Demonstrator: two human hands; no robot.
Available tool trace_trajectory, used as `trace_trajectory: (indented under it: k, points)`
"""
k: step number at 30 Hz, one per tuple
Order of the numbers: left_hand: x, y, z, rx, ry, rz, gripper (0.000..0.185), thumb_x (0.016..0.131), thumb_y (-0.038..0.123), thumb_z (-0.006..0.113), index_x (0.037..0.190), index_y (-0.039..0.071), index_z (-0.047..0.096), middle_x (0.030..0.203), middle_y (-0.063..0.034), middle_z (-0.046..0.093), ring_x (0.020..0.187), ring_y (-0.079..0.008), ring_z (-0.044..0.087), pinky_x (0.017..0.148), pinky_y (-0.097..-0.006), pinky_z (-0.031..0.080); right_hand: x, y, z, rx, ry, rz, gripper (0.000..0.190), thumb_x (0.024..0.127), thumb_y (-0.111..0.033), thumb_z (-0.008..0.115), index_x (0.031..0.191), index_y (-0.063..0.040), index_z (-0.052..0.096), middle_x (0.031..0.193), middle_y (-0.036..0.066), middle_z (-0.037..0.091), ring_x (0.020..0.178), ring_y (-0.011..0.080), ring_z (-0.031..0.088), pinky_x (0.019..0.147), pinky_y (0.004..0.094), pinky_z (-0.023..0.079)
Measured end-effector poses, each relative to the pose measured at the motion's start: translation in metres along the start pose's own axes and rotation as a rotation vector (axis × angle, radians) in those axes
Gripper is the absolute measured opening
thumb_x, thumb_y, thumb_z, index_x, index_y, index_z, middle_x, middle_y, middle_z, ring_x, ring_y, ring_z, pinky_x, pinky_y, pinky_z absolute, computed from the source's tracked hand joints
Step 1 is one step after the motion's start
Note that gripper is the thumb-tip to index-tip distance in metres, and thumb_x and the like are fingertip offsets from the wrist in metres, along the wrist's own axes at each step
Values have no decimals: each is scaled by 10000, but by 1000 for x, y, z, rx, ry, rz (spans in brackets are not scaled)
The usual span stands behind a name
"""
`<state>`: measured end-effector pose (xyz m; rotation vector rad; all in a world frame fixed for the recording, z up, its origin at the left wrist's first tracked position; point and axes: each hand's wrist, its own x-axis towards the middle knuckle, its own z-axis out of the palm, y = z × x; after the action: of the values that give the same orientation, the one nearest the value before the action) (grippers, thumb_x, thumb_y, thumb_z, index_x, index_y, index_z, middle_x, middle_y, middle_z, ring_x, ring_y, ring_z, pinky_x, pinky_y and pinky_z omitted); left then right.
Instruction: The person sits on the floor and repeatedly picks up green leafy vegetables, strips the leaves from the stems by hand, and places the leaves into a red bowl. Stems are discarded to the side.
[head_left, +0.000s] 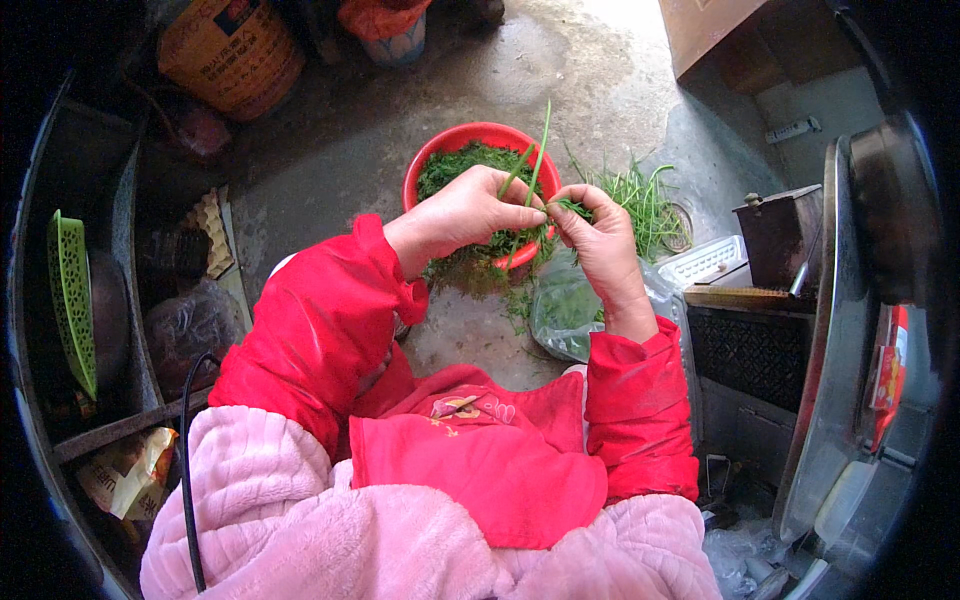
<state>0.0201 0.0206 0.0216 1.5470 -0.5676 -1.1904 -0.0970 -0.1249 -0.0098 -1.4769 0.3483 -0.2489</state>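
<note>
My left hand (472, 208) pinches long green stems (539, 159) that stick up past its fingers. Close beside it, my right hand (600, 236) holds a small feathery sprig (576, 205) between thumb and fingertips. The fingertips of both hands almost meet at the stem. Below them on the floor stands a red plastic basin (480, 131) heaped with feathery green herb leaves (457, 163), probably dill or fennel. A heap of bare green stems (637, 196) lies to the right of the basin. Under my right forearm is a clear plastic bag (559, 319) with some greens inside.
A shelf holds a green perforated basket (71, 300) at left. Egg cartons (212, 234) sit nearby. An orange printed bucket (232, 56) stands at upper left. To the right are a white tray (705, 261), a dark box (780, 232) and a large metal-rimmed surface (814, 375).
</note>
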Motion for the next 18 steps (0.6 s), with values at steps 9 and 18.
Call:
trace_trajectory:
  k: [9, 18]
  points:
    - [2, -3, -3, 51, -5, -51, 146, 775, 207, 666, 819, 74, 628, 674, 59, 558, 522, -24, 441, 448, -182, 321, -4, -12, -3, 237, -68, 178, 115, 835, -82, 596, 943, -63, 560, 747, -14, 556, 557, 42, 511, 457, 156, 382]
    - [-1, 1, -5, -75, 57, -89, 153, 759, 195, 670, 832, 70, 620, 602, 67, 484, 483, -37, 377, 422, -190, 265, 14, 0, -16, 400, 295, -103, 135, 848, -91, 580, 968, -37, 554, 798, 42, 597, 602, 82, 528, 520, 190, 408]
